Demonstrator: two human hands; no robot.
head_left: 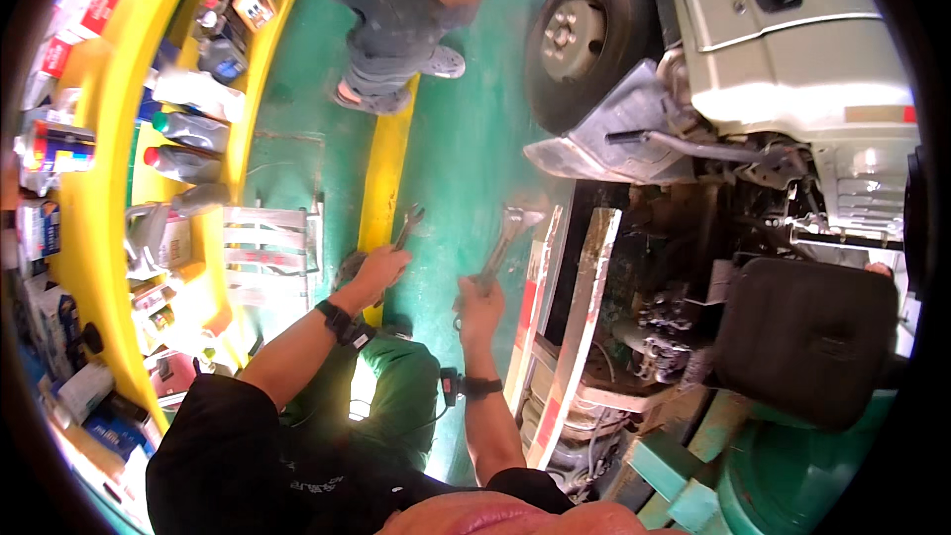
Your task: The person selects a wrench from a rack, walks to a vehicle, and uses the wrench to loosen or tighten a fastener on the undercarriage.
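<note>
My left hand (pixel 381 267) grips a small open-ended wrench (pixel 409 223) held upright over the green floor, near the yellow floor line (pixel 384 178). My right hand (pixel 478 305) is wrapped round a larger metal wrench (pixel 500 243), whose wide, shiny head points away from me beside the red and white striped rails (pixel 597 267). The two wrenches are apart. Dark straps with small boxes are on both my wrists. My green-trousered legs show below my hands.
Yellow shelving (pixel 149 10) with bottles and boxes runs along my left, near a slatted metal stool (pixel 272 248). Another person (pixel 396 30) stands ahead. At right are a vehicle (pixel 783 69) with exposed wheel and underside, a dark square pad (pixel 802 342) and a green drum (pixel 792 466).
</note>
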